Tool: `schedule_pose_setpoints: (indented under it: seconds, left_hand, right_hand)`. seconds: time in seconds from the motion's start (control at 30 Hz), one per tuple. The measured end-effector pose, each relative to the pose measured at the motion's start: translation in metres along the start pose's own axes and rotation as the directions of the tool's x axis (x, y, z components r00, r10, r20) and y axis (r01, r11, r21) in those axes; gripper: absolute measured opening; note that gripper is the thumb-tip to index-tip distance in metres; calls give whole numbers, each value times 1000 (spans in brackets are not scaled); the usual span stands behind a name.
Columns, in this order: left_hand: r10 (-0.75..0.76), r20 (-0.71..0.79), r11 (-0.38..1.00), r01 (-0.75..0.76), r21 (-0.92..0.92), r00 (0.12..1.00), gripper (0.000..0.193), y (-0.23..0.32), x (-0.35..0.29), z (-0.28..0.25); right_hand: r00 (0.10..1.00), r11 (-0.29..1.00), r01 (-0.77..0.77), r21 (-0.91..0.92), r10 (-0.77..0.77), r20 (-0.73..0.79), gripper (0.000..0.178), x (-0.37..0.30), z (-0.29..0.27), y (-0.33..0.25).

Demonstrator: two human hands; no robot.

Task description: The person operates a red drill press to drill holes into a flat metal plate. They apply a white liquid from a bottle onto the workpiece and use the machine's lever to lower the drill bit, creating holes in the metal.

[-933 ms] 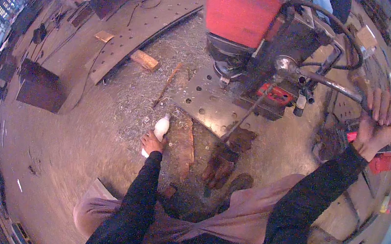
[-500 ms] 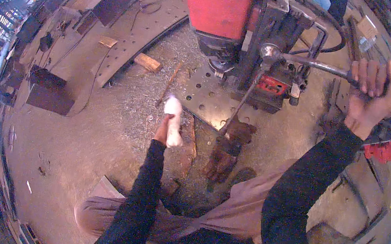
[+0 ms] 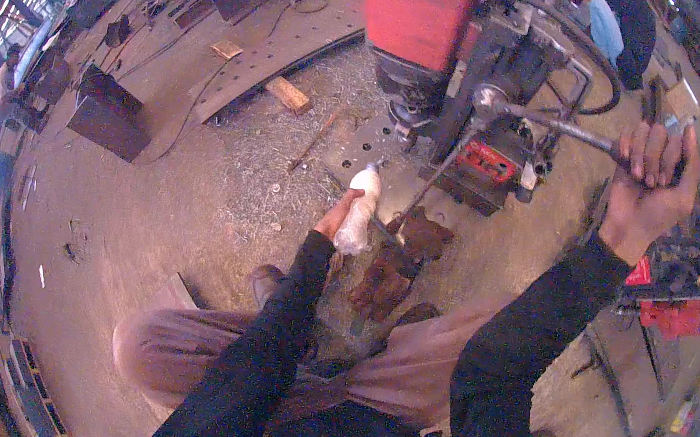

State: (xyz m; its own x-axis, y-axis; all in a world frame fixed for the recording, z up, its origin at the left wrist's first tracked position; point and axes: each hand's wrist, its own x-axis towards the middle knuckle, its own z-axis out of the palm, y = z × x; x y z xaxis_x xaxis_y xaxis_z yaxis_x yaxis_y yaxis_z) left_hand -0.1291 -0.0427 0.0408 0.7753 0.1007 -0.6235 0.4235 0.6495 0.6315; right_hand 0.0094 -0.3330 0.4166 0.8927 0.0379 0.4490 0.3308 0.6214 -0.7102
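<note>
My left hand (image 3: 332, 216) is closed around a white plastic bottle (image 3: 356, 224), its narrow tip tilted up toward a drilled steel plate (image 3: 366, 132). On that plate stands a drill press with a red motor housing (image 3: 416, 19) and a dark chuck (image 3: 404, 111). My right hand (image 3: 650, 187) grips the end of the machine's long feed lever (image 3: 561, 124), out to the right. A second thin rod (image 3: 439, 182) of the feed handle slants down from the hub toward me. Brown rusty-looking pieces (image 3: 385, 285) lie below the bottle.
Metal shavings (image 3: 259, 171) litter the floor around the plate. A long perforated steel plate (image 3: 254, 73) and a wood block (image 3: 288, 95) lie to the left, beyond a dark metal box (image 3: 110, 129). Another red machine (image 3: 673, 316) sits at right. Other people (image 3: 3, 89) are in the background.
My left hand has moved the bottle right and slightly up, closer to the drill. The right hand stays on the lever, which sits slightly lower at its outer end. The whole view has shifted.
</note>
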Motion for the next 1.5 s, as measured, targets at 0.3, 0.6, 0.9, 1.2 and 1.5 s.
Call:
schedule_pose_setpoints:
  seconds: [0.3,0.6,0.9,1.2,1.5]
  left_hand:
    - [-45,228,990,74,-118,973,56,-25,44,-12]
    - [413,7,696,-321,642,911,73,-17,52,7]
    - [412,71,275,-198,941,909,77,1,51,-6]
    - [449,158,206,-275,939,879,78,7,74,-33]
    - [394,210,117,-275,954,895,79,25,73,-27]
  right_hand:
    - [999,998,-16,53,14,45,49,2,-2,5]
    - [1000,999,13,-42,-12,25,50,-2,9,-3]
    - [1000,993,28,-118,-28,5,50,1,1,-3]
    - [1000,997,20,-71,-20,-8,50,0,14,0]
    - [1000,998,8,-58,-7,25,50,0,13,0]
